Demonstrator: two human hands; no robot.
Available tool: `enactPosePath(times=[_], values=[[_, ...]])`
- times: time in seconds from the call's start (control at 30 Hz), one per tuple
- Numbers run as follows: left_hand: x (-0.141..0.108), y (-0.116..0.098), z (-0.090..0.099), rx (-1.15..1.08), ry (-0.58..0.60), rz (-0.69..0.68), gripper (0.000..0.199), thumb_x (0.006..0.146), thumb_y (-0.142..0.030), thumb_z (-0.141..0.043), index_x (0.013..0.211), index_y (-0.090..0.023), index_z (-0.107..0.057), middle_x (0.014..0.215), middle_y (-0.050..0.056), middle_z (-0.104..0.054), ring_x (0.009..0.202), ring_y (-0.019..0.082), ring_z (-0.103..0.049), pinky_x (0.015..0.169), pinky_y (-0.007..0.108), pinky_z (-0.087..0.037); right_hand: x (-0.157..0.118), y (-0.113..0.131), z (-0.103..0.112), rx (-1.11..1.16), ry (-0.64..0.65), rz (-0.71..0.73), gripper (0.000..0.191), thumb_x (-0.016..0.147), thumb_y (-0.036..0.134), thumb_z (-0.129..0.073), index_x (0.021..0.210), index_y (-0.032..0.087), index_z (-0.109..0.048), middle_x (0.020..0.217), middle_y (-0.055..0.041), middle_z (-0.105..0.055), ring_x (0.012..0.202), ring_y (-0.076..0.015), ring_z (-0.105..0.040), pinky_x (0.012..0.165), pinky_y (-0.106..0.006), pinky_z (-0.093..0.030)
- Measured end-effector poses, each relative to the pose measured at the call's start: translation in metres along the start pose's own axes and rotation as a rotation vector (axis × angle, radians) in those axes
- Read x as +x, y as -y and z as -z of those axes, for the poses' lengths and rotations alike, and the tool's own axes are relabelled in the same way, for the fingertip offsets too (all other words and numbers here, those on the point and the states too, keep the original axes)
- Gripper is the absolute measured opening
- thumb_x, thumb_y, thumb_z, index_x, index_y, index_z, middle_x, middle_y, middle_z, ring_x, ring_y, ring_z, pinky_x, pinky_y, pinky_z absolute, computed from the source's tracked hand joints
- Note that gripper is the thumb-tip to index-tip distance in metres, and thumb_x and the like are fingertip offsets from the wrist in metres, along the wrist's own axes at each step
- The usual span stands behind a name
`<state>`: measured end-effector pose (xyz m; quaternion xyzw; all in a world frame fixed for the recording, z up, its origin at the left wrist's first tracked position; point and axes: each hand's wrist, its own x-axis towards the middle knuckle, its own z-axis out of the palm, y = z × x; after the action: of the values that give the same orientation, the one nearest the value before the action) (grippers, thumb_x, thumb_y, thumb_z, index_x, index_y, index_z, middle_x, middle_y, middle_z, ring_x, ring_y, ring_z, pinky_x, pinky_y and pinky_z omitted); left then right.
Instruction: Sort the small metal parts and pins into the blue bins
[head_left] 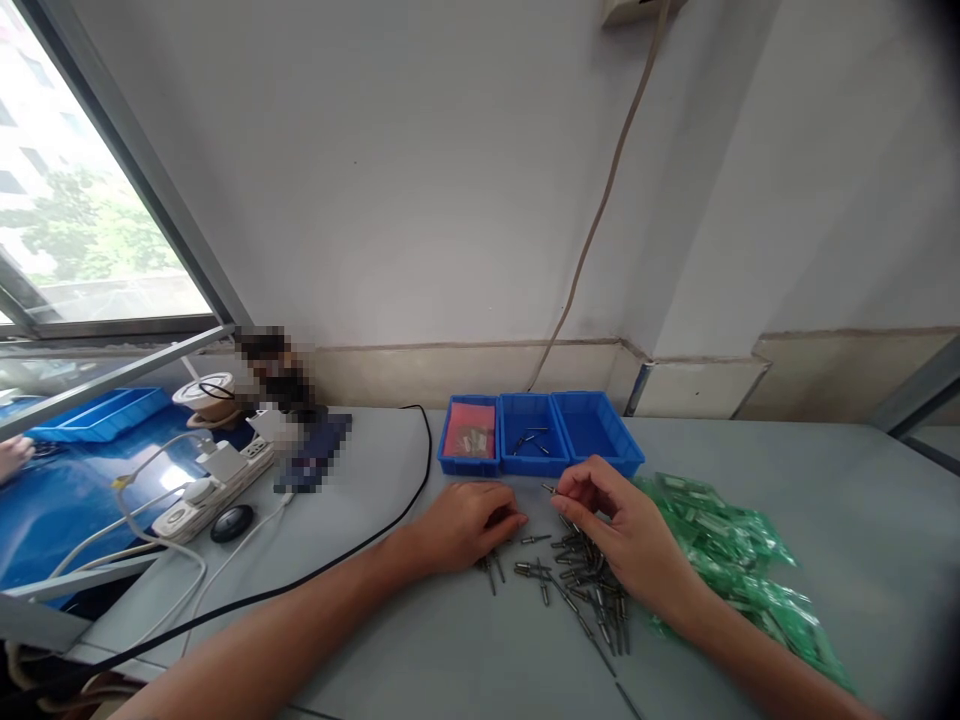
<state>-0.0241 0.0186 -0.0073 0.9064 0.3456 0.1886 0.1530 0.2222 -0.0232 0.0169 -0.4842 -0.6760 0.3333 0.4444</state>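
Between the thumb and fingertips of my right hand (626, 525) is a small metal blind rivet (550, 489), its thin pin pointing left. Below that hand lies a loose pile of metal blind rivets (577, 565), several of them spread towards the front. My left hand (469, 525) rests on the table with its fingers curled; what they hold, if anything, is hidden. A few rivets (493, 570) stick out beside its underside. Just behind both hands stand three joined blue bins: the left bin (469, 467) holds a pink card and a clear bag, the middle bin (534, 466) several rivets.
The right blue bin (598, 430) adjoins the other two. Green plastic bags (727, 540) lie at the right. A black cable (337, 553) crosses the grey table. At the left are a power strip (217, 490), a black puck (232, 523) and another person's hand (13, 455).
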Motion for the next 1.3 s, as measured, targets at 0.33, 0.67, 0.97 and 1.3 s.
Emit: enactPosePath(times=[0.33, 0.67, 0.97, 1.3], values=[[-0.0005, 0.0018, -0.0027, 0.001, -0.009, -0.008, 0.026, 0.109, -0.035, -0.058, 0.089, -0.019, -0.061, 0.083, -0.001, -0.067, 0.071, 0.014, -0.058, 0.064, 0.025, -0.037, 0.0012, 0.0020, 0.0039, 0.141, 0.074, -0.103, 0.030, 0.103, 0.053, -0.061, 0.098, 0.024, -0.068, 0.082, 0.0004, -0.060, 0.068, -0.0164, -0.051, 0.064, -0.030, -0.044], [0.0010, -0.0011, 0.0011, -0.020, 0.024, 0.023, 0.029, 0.109, -0.036, -0.058, 0.086, -0.019, -0.060, 0.081, -0.001, -0.065, 0.069, 0.014, -0.056, 0.064, 0.025, -0.037, 0.0003, 0.0003, 0.0037, 0.437, 0.088, -0.255, 0.038, 0.099, 0.060, -0.069, 0.108, 0.023, -0.069, 0.095, -0.0019, -0.064, 0.071, -0.0148, -0.049, 0.067, -0.030, -0.044], [0.0008, -0.0011, 0.0011, -0.016, 0.024, 0.017, 0.029, 0.110, -0.037, -0.056, 0.087, -0.019, -0.061, 0.082, 0.000, -0.066, 0.070, 0.014, -0.057, 0.065, 0.026, -0.037, 0.0003, -0.0017, 0.0029, -0.050, -0.012, 0.037, 0.017, 0.105, 0.041, -0.061, 0.099, 0.027, -0.067, 0.094, -0.0017, -0.064, 0.083, -0.0207, -0.057, 0.078, -0.035, -0.047], [0.0011, -0.0008, 0.0012, -0.010, 0.029, 0.012, 0.028, 0.110, -0.036, -0.056, 0.088, -0.019, -0.061, 0.081, 0.000, -0.065, 0.069, 0.014, -0.057, 0.064, 0.027, -0.038, 0.0004, 0.0026, 0.0029, 0.109, 0.045, -0.107, 0.033, 0.101, 0.056, -0.063, 0.091, 0.025, -0.066, 0.075, 0.0017, -0.059, 0.067, -0.0176, -0.054, 0.064, -0.030, -0.045]])
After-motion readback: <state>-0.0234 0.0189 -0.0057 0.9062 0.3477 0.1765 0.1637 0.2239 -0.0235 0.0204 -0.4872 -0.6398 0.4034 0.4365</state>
